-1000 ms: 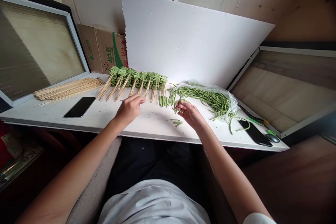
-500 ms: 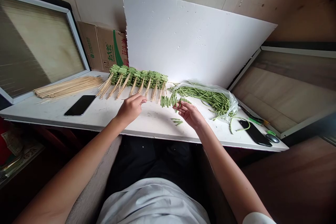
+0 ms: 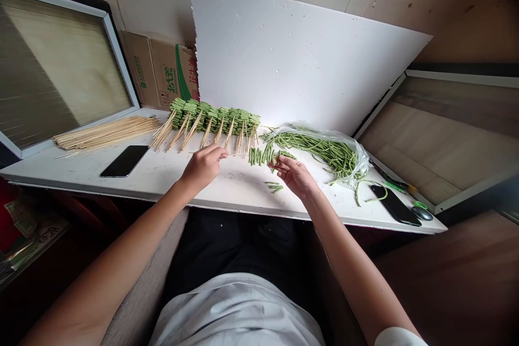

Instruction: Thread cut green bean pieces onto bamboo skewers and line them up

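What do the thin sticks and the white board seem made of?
The thin sticks look like bare bamboo or wood: pale, matte, unvarnished. The white board seems to be matte polystyrene foam, given its ragged, crumbled left edge.

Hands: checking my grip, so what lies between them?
In the head view, a skewer runs from the left hand into cut green beans, which reach nearly to the right hand.

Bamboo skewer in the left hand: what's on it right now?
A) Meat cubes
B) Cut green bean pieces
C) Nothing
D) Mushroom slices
B: cut green bean pieces sit in a row along the bamboo skewer held by the left hand.
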Demonstrator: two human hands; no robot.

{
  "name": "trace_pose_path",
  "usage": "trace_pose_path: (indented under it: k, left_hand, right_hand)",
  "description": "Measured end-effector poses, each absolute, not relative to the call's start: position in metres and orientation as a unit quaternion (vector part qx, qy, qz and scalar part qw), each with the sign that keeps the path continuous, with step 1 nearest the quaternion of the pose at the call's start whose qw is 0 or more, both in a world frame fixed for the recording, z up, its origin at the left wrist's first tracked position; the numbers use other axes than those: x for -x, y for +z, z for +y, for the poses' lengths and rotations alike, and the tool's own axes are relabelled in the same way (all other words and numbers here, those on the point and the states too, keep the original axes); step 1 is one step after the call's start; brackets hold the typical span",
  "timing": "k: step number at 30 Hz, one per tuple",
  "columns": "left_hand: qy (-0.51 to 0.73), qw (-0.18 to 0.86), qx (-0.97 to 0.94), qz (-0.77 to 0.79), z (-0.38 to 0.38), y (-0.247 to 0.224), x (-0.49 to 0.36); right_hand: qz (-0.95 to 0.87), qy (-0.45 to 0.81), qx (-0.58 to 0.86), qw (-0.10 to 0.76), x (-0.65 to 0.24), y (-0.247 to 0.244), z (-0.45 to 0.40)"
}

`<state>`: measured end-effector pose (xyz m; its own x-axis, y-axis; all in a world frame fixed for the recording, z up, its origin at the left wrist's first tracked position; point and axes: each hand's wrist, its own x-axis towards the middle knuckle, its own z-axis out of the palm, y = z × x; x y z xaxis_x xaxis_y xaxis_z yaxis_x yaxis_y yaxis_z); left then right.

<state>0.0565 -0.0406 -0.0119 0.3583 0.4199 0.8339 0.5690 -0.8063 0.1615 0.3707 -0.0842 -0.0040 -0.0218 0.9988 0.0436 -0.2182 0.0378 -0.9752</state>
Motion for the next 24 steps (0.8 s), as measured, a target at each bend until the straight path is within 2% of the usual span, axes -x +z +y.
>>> trace_pose_path:
  k: [24]
  left_hand:
    - [-0.472, 0.131, 0.813, -0.315, -0.0465, -0.0084, -0.0591]
  right_hand:
    - [-0.452, 0.486, 0.461, 0.588, -0.3618, -0.0119, -0.0853]
